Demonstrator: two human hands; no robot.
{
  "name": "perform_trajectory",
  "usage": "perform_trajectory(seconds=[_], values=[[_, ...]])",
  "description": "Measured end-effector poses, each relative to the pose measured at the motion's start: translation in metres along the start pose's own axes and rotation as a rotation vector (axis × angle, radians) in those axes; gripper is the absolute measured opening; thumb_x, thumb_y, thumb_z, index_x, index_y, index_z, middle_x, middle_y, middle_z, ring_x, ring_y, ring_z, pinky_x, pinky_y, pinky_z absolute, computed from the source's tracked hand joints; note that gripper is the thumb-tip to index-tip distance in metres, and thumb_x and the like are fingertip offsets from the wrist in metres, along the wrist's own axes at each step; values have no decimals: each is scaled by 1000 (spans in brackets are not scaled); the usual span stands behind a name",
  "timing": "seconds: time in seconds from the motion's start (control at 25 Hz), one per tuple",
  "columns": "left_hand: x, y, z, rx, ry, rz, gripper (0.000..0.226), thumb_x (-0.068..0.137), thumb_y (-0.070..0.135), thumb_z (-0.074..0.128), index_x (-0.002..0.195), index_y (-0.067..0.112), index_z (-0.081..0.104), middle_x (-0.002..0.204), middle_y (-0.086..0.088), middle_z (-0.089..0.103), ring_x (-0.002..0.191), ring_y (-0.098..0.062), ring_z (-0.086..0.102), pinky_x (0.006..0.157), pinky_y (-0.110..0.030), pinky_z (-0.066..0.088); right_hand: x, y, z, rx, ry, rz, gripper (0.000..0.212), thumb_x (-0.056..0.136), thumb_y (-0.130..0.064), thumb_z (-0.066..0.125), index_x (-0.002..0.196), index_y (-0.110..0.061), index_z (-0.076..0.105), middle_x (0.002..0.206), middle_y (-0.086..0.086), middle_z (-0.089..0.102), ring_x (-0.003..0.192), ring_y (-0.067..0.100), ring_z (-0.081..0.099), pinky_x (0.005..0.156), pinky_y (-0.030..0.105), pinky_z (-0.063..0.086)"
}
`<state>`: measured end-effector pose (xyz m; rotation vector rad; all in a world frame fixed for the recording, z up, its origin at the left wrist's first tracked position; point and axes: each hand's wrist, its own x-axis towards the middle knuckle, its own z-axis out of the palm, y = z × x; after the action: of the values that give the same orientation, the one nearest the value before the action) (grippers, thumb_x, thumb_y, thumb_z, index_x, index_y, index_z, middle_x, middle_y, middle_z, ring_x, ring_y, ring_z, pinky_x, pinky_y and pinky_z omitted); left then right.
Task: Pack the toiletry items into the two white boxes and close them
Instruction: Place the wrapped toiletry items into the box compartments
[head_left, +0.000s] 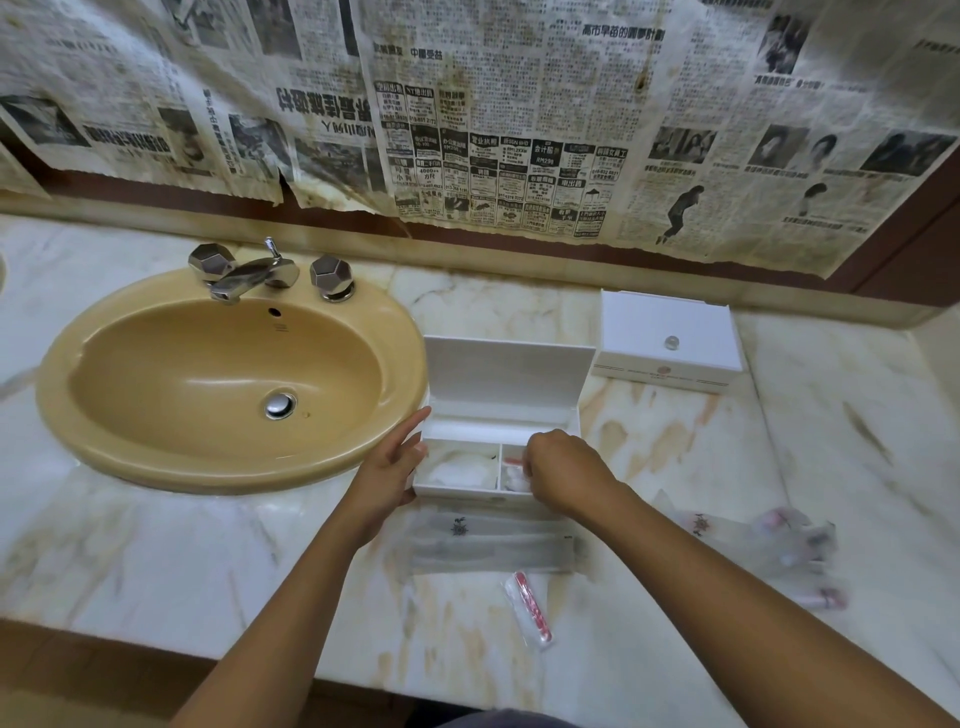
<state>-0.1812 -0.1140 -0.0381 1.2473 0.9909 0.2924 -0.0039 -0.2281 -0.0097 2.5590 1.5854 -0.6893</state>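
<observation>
Open white box (501, 410) sits mid-counter, lid up w/ its left edge right beside the sink (228, 384) rim, so barely any room on that side. Left hand (387, 480) lies flat against the box's left wall, fingers straight, just bracing it, not gripping. Right hand (563, 470) is curled over the right compartment, fingertips down inside it near some small white and red bits; can't tell if it's actually pinching anything bc the knuckles hide it. Left compartment has a white packet (457, 473) lying in it.

2nd white box (670, 340) is shut, far right, close to the wall, apart from the open one w/ a strip of bare marble counter (156, 545) between.

Still outside: a long clear sleeve (483, 540) touching the open box's near edge, a red-striped sachet (530, 608) nearer, towards the counter's front edge, and a blurry pile of plastic-wrapped items (789, 551) off to the right. Most open space is near left, in front of the sink.
</observation>
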Motion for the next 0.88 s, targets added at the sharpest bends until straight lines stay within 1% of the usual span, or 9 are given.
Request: perform_trajectory(seconds=[0.12, 0.2, 0.24, 0.32, 0.4, 0.48, 0.56, 0.72, 0.88], values=[[2, -2, -1, 3, 0, 3, 39, 107, 24, 45, 132, 54, 51, 142, 10, 44, 139, -5, 36, 93, -37, 41, 7, -1, -1, 16, -65, 19, 10, 81, 3, 49, 82, -5, 54, 82, 10, 48, 68, 24, 46, 60, 27, 39], [3, -3, -1, 2, -2, 6, 39, 107, 25, 45, 136, 52, 51, 144, 12, 44, 137, -1, 35, 93, -38, 41, 7, 0, -2, 33, -80, 43, 17, 79, 4, 48, 68, -7, 44, 71, 6, 43, 60, 20, 43, 51, 24, 34], [3, -4, -2, 3, -2, 7, 40, 107, 25, 45, 137, 51, 51, 145, 12, 44, 137, 0, 35, 93, -38, 41, 7, 2, -2, 44, -74, 52, 17, 78, 5, 47, 67, -7, 46, 70, 6, 43, 59, 21, 44, 49, 23, 34], [4, -4, -3, 4, -3, 5, 40, 107, 25, 45, 138, 50, 50, 145, 12, 44, 136, 0, 35, 93, -38, 41, 4, 4, -1, 77, -11, 44, 14, 78, 0, 48, 79, -6, 60, 79, 8, 55, 70, 26, 56, 57, 27, 46], [4, -4, -3, 5, -2, 4, 40, 107, 25, 46, 139, 50, 50, 144, 12, 44, 136, 0, 35, 93, -39, 40, -1, 5, 1, 158, 58, 19, 17, 84, -14, 51, 80, -7, 66, 75, 4, 61, 71, 26, 59, 61, 29, 47], [4, -5, -3, 6, -1, 5, 40, 107, 25, 46, 138, 50, 50, 144, 13, 44, 136, 0, 35, 94, -39, 40, -8, 3, 7, 259, 23, 10, 39, 92, -33, 51, 62, -8, 58, 58, -9, 48, 58, 15, 51, 52, 26, 37], [5, -5, -3, 9, 1, 6, 41, 107, 25, 46, 139, 50, 50, 145, 12, 44, 136, 0, 35, 94, -39, 40, -14, -2, 17, 266, -34, 26, 54, 93, -51, 46, 53, -14, 47, 56, -8, 42, 56, 13, 43, 51, 27, 31], [4, -5, -2, 8, -1, 2, 39, 107, 26, 47, 133, 55, 50, 143, 9, 43, 136, -2, 35, 96, -40, 40, -17, -1, 28, 275, -10, 33, 55, 92, -60, 36, 82, -18, 69, 90, 1, 66, 85, 20, 57, 66, 30, 39], [3, -4, -2, 18, 3, 0, 38, 107, 28, 47, 132, 56, 49, 146, 5, 42, 145, -11, 33, 96, -40, 40, -31, -1, 23, 320, 160, -30, 38, 93, -49, 46, 114, -24, 66, 126, -10, 60, 115, 13, 52, 85, 28, 43]])
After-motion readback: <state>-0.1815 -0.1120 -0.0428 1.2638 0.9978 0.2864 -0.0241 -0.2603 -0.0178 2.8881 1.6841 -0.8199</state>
